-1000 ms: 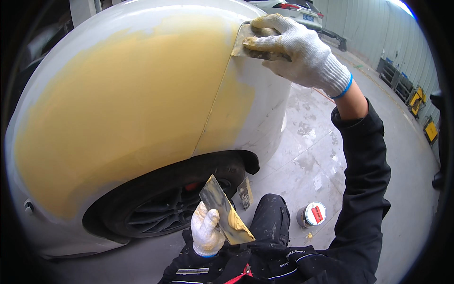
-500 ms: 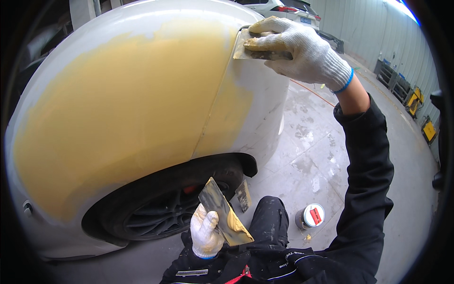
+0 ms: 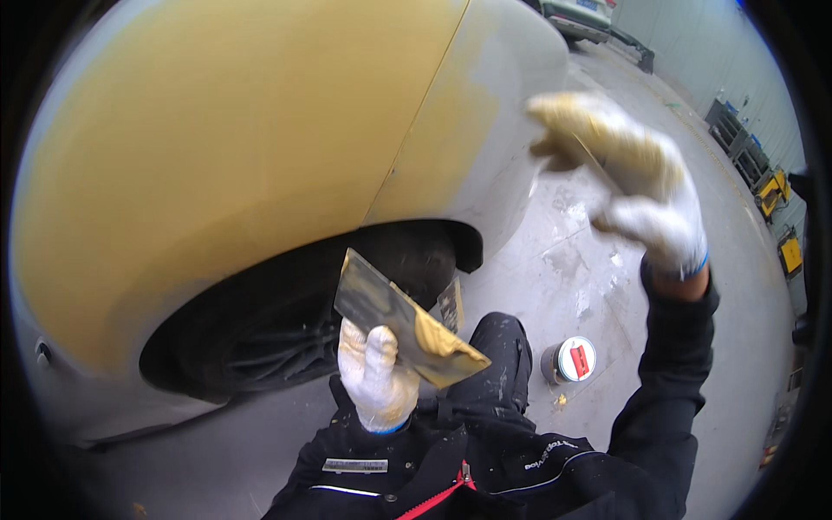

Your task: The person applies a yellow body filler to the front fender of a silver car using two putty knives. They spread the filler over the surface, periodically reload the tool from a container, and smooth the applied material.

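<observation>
Crouching beside the car fender (image 3: 225,156), you face a broad curved panel coated in yellow filler, with bare grey showing along its outer edges; below the fender sits the dark wheel (image 3: 269,338) inside its arch, black and in shadow; just right of the wheel, your left hand (image 3: 374,374), in a white knit glove, is closed around the lower edge of a flat metal mixing board (image 3: 399,316); the board tilts up toward the arch and carries a lump of yellow filler on its right end; right of the board, your dark trouser knee (image 3: 498,355) rises in front of the fender's lower corner; further right, a small round tin (image 3: 569,360) with a white and red lid stands on the grey concrete floor (image 3: 572,260), well apart from the fender; above the tin, your right hand (image 3: 637,178), gloved and stained yellow, is blurred and hangs off the fender's right edge, not touching it; its fingers are curled around a thin spreader (image 3: 598,160), whose blade you can barely make out through the blur.
</observation>
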`<state>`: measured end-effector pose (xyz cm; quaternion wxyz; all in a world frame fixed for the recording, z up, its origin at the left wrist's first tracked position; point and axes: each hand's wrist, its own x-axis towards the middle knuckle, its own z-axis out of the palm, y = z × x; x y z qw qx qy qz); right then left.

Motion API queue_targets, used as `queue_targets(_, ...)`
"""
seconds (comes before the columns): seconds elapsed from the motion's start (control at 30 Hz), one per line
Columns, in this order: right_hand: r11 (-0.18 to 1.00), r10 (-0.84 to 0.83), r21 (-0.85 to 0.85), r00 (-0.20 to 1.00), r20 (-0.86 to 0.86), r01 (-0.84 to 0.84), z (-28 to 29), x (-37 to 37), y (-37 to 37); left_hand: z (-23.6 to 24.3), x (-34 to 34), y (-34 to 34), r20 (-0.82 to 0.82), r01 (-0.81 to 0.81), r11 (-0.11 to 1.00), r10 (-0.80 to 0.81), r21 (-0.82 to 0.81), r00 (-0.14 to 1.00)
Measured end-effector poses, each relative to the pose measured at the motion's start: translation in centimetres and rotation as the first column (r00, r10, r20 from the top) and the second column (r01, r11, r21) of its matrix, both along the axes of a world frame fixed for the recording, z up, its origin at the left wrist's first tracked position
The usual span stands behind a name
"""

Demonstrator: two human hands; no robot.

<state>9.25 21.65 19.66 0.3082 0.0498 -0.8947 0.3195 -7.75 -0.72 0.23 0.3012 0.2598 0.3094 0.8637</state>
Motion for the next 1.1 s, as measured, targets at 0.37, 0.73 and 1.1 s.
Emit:
queue_targets(0.37, 0.997, 0.047, 0.047, 0.934, 0.354, -0.068, -16.1, -2.0, -8.5, -2.1, -0.7, -2.5, 0.125, 0.116, 0.991, -0.106, -0.072, 0.986)
queue_targets(0.73, 0.46, -0.495, 0.622, 0.765, -0.412, 0.633, -12.4, -7.2, -6.0, -4.2, -2.7, -5.9, 0.31, 0.213, 0.973, -0.231, 0.091, 0.922)
queue_targets(1.1, 0.5, -0.416, 0.481, 0.687, -0.595, 0.72, -11.7, -9.7, -4.4, -4.6, -2.9, -6.6, 0.313, 0.205, 0.977, -0.214, 0.063, 0.925)
